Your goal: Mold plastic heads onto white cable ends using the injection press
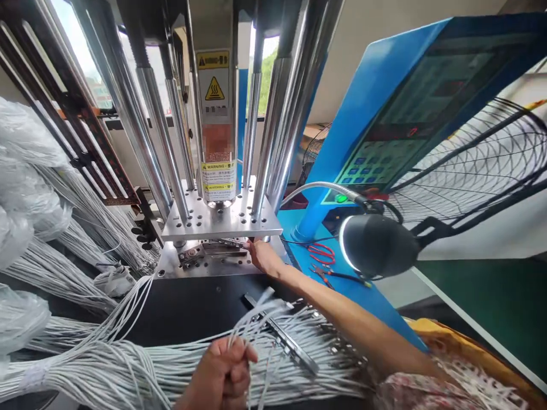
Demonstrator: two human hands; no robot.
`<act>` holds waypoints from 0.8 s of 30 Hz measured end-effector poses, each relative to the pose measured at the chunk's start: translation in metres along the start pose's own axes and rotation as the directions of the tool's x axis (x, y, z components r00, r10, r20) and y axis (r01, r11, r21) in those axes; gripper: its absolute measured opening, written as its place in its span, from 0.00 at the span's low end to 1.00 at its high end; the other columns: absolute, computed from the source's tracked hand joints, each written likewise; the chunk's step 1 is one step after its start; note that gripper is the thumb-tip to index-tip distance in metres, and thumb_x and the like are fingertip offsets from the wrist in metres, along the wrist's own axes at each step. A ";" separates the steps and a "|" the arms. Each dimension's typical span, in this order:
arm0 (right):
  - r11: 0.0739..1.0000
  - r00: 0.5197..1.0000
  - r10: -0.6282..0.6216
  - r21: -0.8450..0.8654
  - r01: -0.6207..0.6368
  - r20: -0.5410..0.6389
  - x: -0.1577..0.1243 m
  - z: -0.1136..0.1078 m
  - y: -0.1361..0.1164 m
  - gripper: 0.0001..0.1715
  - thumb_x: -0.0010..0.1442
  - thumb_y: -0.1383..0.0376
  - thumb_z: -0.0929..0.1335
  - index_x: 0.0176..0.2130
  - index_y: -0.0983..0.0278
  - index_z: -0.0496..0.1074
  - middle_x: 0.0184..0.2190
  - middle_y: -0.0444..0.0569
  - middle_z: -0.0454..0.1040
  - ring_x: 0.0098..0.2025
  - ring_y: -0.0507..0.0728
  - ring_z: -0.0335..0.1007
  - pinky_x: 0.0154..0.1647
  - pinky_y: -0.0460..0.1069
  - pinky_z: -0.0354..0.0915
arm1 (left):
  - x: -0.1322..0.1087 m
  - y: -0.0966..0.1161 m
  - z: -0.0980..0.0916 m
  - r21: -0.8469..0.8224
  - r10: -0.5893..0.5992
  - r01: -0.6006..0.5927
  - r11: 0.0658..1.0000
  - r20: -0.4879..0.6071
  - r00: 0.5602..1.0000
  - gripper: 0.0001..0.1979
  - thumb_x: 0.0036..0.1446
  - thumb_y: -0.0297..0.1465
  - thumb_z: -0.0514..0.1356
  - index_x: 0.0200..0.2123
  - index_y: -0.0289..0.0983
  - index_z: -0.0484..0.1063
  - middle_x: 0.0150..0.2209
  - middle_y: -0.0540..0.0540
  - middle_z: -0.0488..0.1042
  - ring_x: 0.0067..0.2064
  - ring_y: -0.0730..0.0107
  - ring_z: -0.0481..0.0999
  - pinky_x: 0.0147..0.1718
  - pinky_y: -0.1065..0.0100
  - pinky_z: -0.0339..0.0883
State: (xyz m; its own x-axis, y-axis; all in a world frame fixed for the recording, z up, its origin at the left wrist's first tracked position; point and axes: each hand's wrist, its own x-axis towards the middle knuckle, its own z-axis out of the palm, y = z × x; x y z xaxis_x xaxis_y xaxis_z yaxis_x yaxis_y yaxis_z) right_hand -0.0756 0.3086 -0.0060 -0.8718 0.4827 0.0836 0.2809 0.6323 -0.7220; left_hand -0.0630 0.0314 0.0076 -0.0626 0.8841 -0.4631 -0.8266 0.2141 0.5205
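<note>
White cables [171,359] lie in a thick bundle across the front, their metal-tipped ends fanned out to the right. Low in the middle, my left hand [226,367] is closed around a few white cables above the bundle. My right hand [264,256] reaches under the raised steel plate [222,222] of the press. Its fingers are closed on the right end of a metal mould bar [231,244], beside a clamp block [191,256] on the lower plate. A second metal bar [290,341] rests diagonally on the cables.
More wrapped cable bundles [25,228] fill the left side. A black lamp [380,246] stands right of the press, before a blue control panel [384,131] and a fan [478,165]. Red-handled pliers [321,253] and cutters [321,274] lie on the blue surface.
</note>
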 end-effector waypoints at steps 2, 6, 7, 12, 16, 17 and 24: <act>0.982 0.999 0.048 -0.182 -0.045 0.011 -0.029 0.003 0.009 0.17 0.71 0.59 0.60 0.43 0.69 0.69 0.38 0.52 0.74 0.37 0.54 0.71 0.38 0.48 0.63 | -0.009 -0.004 -0.010 -0.058 0.039 -0.047 0.997 -0.131 0.991 0.20 0.49 0.43 0.70 0.32 0.33 0.72 0.18 0.59 0.54 0.17 0.86 0.40 0.14 0.78 0.33; 0.917 0.994 0.078 -0.397 -0.043 0.072 -0.077 0.003 0.023 0.15 0.71 0.63 0.58 0.42 0.69 0.68 0.40 0.59 0.74 0.38 0.58 0.71 0.35 0.49 0.58 | -0.014 -0.003 -0.018 -0.065 0.077 -0.087 0.994 -0.146 0.986 0.17 0.52 0.40 0.69 0.34 0.31 0.72 0.20 0.58 0.54 0.19 0.86 0.40 0.14 0.80 0.34; 0.904 0.994 0.069 -0.427 -0.029 0.079 -0.084 0.002 0.024 0.15 0.71 0.63 0.57 0.43 0.69 0.68 0.41 0.59 0.74 0.39 0.59 0.71 0.35 0.49 0.58 | -0.016 -0.003 -0.017 -0.057 0.086 -0.093 0.994 -0.130 0.988 0.17 0.53 0.40 0.69 0.34 0.31 0.72 0.20 0.58 0.54 0.19 0.86 0.40 0.14 0.80 0.35; 0.876 0.996 -0.037 -0.477 0.070 0.079 -0.106 -0.010 0.005 0.16 0.70 0.61 0.60 0.40 0.66 0.72 0.44 0.60 0.73 0.51 0.65 0.65 0.48 0.54 0.61 | -0.025 -0.008 -0.005 0.012 0.122 -0.122 0.992 -0.094 0.988 0.17 0.53 0.41 0.69 0.33 0.31 0.72 0.20 0.58 0.53 0.19 0.86 0.40 0.14 0.80 0.36; 0.996 0.979 -0.078 0.068 0.066 0.186 -0.129 -0.012 -0.031 0.18 0.69 0.56 0.61 0.43 0.64 0.73 0.42 0.52 0.74 0.42 0.57 0.68 0.41 0.49 0.65 | -0.025 -0.012 0.001 0.058 0.097 -0.092 0.994 -0.098 0.990 0.18 0.51 0.42 0.70 0.32 0.32 0.73 0.19 0.58 0.52 0.18 0.85 0.40 0.14 0.79 0.34; 0.949 0.961 -0.088 0.317 0.001 0.261 -0.135 -0.010 -0.041 0.20 0.68 0.52 0.62 0.43 0.63 0.73 0.40 0.50 0.74 0.37 0.54 0.68 0.34 0.47 0.66 | -0.024 -0.014 0.001 0.071 0.092 -0.085 0.994 -0.099 0.991 0.19 0.51 0.42 0.70 0.32 0.32 0.73 0.19 0.58 0.53 0.18 0.85 0.40 0.14 0.79 0.35; 0.462 0.957 0.016 0.847 -0.263 0.289 -0.146 0.011 -0.071 0.28 0.52 0.45 0.72 0.32 0.69 0.76 0.25 0.44 0.68 0.21 0.47 0.56 0.15 0.41 0.56 | -0.015 -0.027 -0.006 0.178 0.089 -0.067 0.982 -0.115 0.989 0.21 0.53 0.46 0.67 0.35 0.31 0.74 0.19 0.57 0.55 0.18 0.85 0.40 0.14 0.78 0.34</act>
State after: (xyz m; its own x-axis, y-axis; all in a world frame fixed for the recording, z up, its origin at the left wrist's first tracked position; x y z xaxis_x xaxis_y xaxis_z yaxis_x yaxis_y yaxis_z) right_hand 0.0272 0.1864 0.0250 -0.9460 0.2971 -0.1298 0.0193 -0.3480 -0.9373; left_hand -0.0431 0.0101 -0.0034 -0.1993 0.8462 -0.4942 -0.7080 0.2244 0.6696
